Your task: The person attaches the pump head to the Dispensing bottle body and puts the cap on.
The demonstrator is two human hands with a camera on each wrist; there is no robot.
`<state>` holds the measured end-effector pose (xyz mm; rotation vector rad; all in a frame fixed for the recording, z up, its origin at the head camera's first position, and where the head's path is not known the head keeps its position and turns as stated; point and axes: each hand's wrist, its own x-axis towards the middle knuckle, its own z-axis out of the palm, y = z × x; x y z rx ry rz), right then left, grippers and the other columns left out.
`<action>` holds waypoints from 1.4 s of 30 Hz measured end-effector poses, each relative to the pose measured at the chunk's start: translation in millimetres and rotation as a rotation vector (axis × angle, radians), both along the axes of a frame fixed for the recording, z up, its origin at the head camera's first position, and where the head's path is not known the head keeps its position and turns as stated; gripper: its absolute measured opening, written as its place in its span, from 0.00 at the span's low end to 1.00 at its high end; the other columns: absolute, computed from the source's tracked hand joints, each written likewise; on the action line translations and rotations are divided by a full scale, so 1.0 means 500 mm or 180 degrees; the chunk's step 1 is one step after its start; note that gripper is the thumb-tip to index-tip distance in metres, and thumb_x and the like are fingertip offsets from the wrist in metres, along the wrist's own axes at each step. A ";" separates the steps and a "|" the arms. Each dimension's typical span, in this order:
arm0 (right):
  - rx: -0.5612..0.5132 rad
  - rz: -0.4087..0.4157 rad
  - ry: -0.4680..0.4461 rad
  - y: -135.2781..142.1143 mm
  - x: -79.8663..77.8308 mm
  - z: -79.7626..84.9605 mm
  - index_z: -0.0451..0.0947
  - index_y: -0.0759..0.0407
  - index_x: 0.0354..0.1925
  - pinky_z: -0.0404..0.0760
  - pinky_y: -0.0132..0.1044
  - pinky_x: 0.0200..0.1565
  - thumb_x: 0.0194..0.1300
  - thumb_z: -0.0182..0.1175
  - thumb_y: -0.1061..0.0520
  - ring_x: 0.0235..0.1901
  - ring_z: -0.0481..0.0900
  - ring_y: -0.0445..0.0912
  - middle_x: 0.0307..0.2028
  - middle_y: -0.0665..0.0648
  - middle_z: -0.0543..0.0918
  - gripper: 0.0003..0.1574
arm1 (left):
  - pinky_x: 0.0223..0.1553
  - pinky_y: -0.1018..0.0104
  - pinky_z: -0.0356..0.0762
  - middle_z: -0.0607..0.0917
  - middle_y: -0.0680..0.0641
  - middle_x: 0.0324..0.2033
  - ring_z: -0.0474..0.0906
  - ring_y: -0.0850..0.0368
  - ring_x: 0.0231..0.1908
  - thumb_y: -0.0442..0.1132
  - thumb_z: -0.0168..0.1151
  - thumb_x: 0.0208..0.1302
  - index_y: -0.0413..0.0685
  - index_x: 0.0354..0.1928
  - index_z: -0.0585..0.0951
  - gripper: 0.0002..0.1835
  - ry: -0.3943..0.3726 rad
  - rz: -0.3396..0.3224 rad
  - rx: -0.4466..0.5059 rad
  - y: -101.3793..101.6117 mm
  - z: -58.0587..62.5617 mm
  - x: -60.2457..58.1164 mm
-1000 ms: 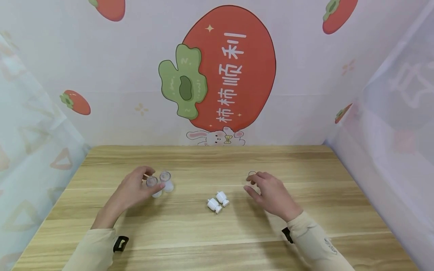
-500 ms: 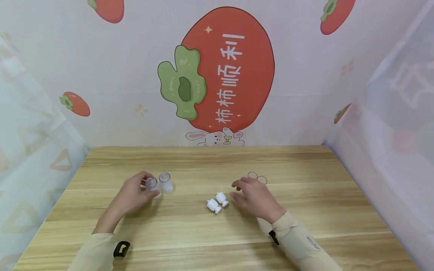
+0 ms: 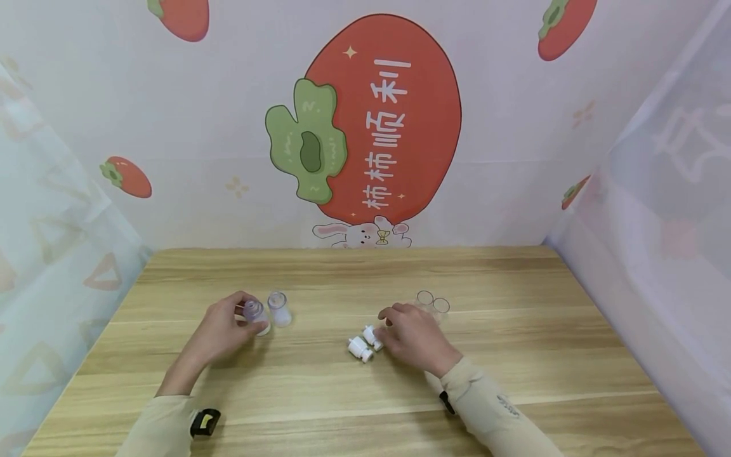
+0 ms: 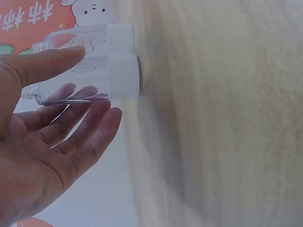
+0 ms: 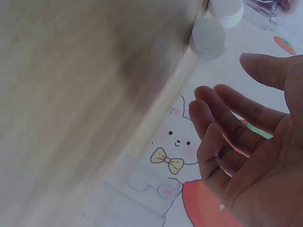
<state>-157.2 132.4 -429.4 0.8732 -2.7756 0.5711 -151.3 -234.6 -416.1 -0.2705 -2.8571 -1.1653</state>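
Note:
A clear bottle with a white base (image 3: 259, 320) stands on the left of the table, and my left hand (image 3: 228, 327) grips it between thumb and fingers. In the left wrist view the thumb lies across this bottle (image 4: 125, 78), with the fingers behind and under it. Right beside it stands a second clear bottle (image 3: 280, 311). Two white pump heads lie mid-table, a nearer one (image 3: 360, 348) and a farther one (image 3: 372, 337). My right hand (image 3: 417, 336) hovers at the farther pump head (image 5: 208, 38), fingers loosely bent, a gap showing in the right wrist view.
Behind the right hand stand two clear, round-rimmed covers, a left one (image 3: 425, 297) and a right one (image 3: 441, 305). The wooden table (image 3: 320, 406) ends at a printed backdrop (image 3: 485, 209), with more cloth hanging on both sides.
My right hand has moved left from the clear covers to the pump heads, uncovering both covers. My left hand has drawn slightly back and closed around the left bottle.

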 end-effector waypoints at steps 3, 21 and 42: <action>0.0010 -0.0075 -0.0133 -0.006 0.000 -0.002 0.84 0.60 0.47 0.80 0.46 0.40 0.67 0.68 0.49 0.36 0.82 0.49 0.36 0.54 0.85 0.17 | 0.41 0.50 0.83 0.83 0.36 0.44 0.82 0.39 0.44 0.35 0.74 0.59 0.33 0.50 0.78 0.21 -0.0014 0.0040 0.0002 -0.002 0.008 0.001; 0.0058 -0.0185 -0.0342 -0.022 -0.003 -0.009 0.84 0.60 0.46 0.78 0.40 0.35 0.64 0.70 0.46 0.32 0.79 0.44 0.32 0.51 0.82 0.20 | 0.42 0.64 0.84 0.82 0.31 0.47 0.79 0.37 0.49 0.31 0.72 0.60 0.27 0.55 0.77 0.24 0.0204 0.0350 0.0382 0.003 0.062 -0.004; 0.0110 -0.0201 -0.0374 -0.028 -0.001 -0.011 0.84 0.62 0.46 0.80 0.43 0.35 0.62 0.72 0.50 0.34 0.82 0.47 0.34 0.55 0.86 0.20 | 0.46 0.63 0.83 0.79 0.33 0.50 0.74 0.42 0.50 0.30 0.71 0.62 0.27 0.59 0.75 0.25 0.0551 0.0257 0.0668 0.050 0.121 -0.002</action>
